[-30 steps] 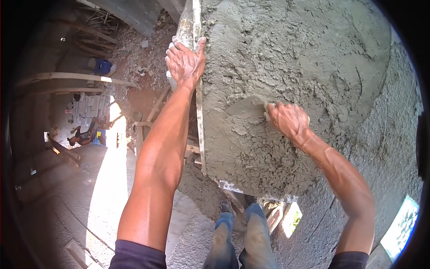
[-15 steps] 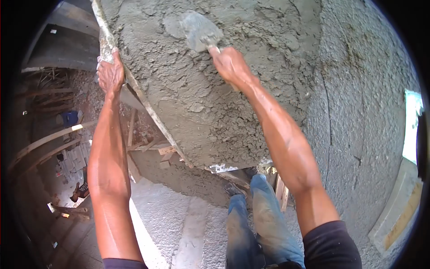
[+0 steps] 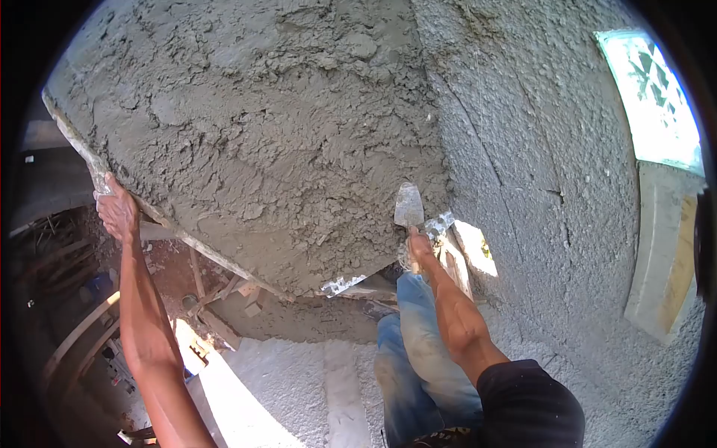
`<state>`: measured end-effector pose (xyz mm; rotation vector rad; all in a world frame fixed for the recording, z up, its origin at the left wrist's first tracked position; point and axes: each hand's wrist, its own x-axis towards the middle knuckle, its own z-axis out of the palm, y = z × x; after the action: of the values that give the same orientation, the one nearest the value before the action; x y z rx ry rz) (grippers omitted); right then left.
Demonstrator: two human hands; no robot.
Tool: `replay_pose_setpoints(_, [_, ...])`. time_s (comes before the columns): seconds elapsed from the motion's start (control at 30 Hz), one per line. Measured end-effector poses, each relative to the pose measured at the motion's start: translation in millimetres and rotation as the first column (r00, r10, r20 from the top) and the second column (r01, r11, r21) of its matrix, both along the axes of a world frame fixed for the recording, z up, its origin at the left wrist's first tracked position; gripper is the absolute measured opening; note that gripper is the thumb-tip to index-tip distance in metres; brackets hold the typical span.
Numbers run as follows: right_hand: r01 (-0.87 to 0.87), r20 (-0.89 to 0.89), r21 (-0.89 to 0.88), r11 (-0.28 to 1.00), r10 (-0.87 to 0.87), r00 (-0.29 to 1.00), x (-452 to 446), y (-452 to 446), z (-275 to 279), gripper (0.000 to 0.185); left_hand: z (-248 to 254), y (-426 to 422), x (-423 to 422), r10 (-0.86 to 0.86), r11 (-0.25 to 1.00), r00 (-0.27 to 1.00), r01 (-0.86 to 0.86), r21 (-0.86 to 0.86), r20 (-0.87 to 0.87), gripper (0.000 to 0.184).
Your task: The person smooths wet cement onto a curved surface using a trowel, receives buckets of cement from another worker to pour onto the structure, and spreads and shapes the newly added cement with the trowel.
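My right hand (image 3: 420,246) is closed on the handle of a trowel (image 3: 408,204). The trowel's blade points up over the lower right corner of a broad layer of rough, wet grey mortar (image 3: 299,134). My left hand (image 3: 116,210) is wrapped round a long, mortar-crusted strip (image 3: 216,257) that runs along the left edge of the layer. Its fingers curl behind the strip and are partly hidden. A mortar-splashed metal piece (image 3: 343,284) shows at the lower edge.
A rough grey wall (image 3: 515,149) rises on the right, with a bright window opening (image 3: 657,101) in it. Below are my legs in jeans (image 3: 433,351) and a grey ledge (image 3: 284,373). Wooden pieces and rubble (image 3: 246,295) lie lower down at the left.
The trowel has moved from the upper mortar down to its lower right corner, beside the wall. My left hand still grips the edge strip. The view has shifted to the right.
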<state>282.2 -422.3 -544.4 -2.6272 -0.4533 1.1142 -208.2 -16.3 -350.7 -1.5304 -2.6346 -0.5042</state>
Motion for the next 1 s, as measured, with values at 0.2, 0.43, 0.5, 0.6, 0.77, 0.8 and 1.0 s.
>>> replay_pose_setpoints(0.2, [0.110,-0.009,-0.005,0.994,-0.110,0.994,24.6,-6.0,-31.5,0.062,-2.2,1.1,3.4,0.014,1.000,0.998,-0.015,-0.012,-0.067,0.085])
replay_pose_setpoints(0.43, [-0.012,0.075,-0.099,0.995,0.019,0.997,51.7,-74.0,-53.9,0.068,-4.9,1.3,5.8,0.020,0.999,0.993,-0.024,-0.033,-0.115,0.085])
replay_pose_setpoints(0.5, [0.072,0.203,-0.170,0.983,-0.037,0.979,44.4,-117.5,-91.3,0.069,1.1,5.9,10.3,0.055,0.998,0.994,-0.057,-0.014,-0.099,0.085])
replay_pose_setpoints(0.6, [0.499,0.225,-0.131,0.857,-0.464,0.857,13.5,-108.9,-72.3,0.063,0.6,3.1,10.6,0.060,0.997,0.996,-0.064,-0.049,-0.070,0.084])
replay_pose_setpoints(0.77, [0.544,0.203,0.045,0.838,-0.541,0.816,24.8,-16.5,-102.3,0.052,-1.2,4.7,9.4,0.031,1.000,0.996,-0.030,0.008,-0.084,0.084])
replay_pose_setpoints(0.8, [0.578,0.135,0.094,0.811,-0.586,0.799,29.6,-1.2,-100.8,0.050,-3.2,2.1,9.5,0.036,0.999,0.995,-0.037,-0.002,-0.091,0.083])
replay_pose_setpoints(1.0, [0.813,-0.571,0.088,0.576,-0.640,0.515,17.1,45.9,21.8,0.039,4.0,-1.3,21.1,0.018,1.000,0.995,-0.017,0.016,-0.094,0.081])
